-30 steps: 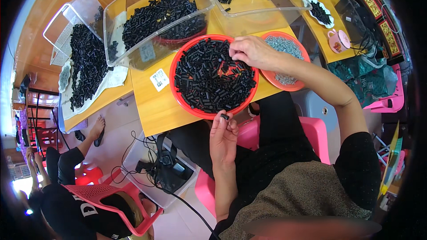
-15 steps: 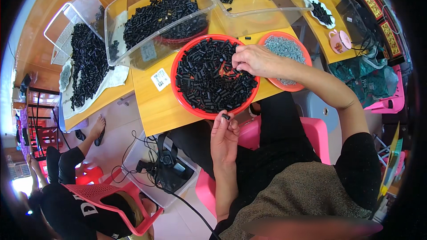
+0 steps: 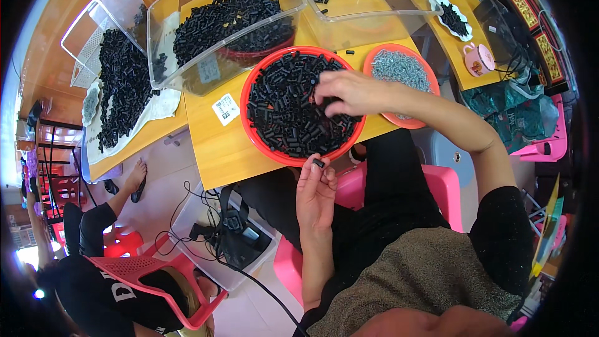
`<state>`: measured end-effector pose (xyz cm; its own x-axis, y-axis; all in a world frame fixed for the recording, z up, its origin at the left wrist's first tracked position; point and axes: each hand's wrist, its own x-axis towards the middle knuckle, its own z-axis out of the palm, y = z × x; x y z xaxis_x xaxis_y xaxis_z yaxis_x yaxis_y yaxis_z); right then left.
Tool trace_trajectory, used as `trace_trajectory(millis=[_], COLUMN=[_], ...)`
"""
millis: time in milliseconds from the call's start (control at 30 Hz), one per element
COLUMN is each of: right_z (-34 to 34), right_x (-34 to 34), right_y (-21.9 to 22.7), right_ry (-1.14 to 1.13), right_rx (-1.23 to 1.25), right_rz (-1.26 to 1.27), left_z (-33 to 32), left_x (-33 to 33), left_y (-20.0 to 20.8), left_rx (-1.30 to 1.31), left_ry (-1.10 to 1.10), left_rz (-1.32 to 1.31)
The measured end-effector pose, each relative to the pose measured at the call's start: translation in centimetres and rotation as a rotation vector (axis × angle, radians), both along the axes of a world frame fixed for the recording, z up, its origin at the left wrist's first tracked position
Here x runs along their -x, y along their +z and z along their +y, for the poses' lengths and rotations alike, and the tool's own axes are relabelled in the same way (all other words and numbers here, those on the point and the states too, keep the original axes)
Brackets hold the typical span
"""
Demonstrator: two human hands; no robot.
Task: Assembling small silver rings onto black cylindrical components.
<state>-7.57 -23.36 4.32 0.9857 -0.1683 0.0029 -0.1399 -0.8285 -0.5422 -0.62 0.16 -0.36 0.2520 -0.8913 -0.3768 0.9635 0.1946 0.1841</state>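
Observation:
A red round basin [image 3: 246,126] full of small black cylindrical plastic pieces [image 3: 281,112] sits at the table's front edge. My right hand [image 3: 343,92] reaches into the basin's right side, fingers spread and curved down among the pieces. Just below the near rim, my left hand [image 3: 316,190] pinches one small black plastic piece [image 3: 318,163] between thumb and fingertips. Beside the basin, partly behind my right forearm, stands a red dish [image 3: 373,54] of silvery metal screws or pins [image 3: 402,70], too small to tell which.
Clear plastic bins [image 3: 206,81] with black pieces stand behind the basin. More pieces lie on a white cloth [image 3: 165,107] at left. A pink mug [image 3: 479,59] and a white plate [image 3: 435,5] sit at right. Another person [image 3: 93,293] sits lower left, near a box with cables [image 3: 249,237].
My right hand has gone from closed fingertips above the pieces to spread fingers reaching in among them, slightly lower and leftward. The left hand holds its piece in nearly the same place.

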Motion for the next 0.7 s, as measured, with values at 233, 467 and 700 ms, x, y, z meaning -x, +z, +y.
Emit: trace_trajectory(millis=[233,467,700], right_z=[-2.9,-1.1,-0.3], right_x=[-2.6,1.4,2.3], right_y=[-0.3,2.6,2.5], right_ry=[-0.242,-0.160,-0.238], right_rx=[0.077,0.016,0.125], right_rz=[-0.220,0.061,0.093], left_z=[0.0,0.2,0.0], left_x=[0.0,-0.2,0.0], left_y=[0.0,0.0,0.1], left_rx=[-0.002,-0.056,-0.006], left_ry=[-0.002,-0.021,0.002], left_rz=[0.009,-0.063,0.002])
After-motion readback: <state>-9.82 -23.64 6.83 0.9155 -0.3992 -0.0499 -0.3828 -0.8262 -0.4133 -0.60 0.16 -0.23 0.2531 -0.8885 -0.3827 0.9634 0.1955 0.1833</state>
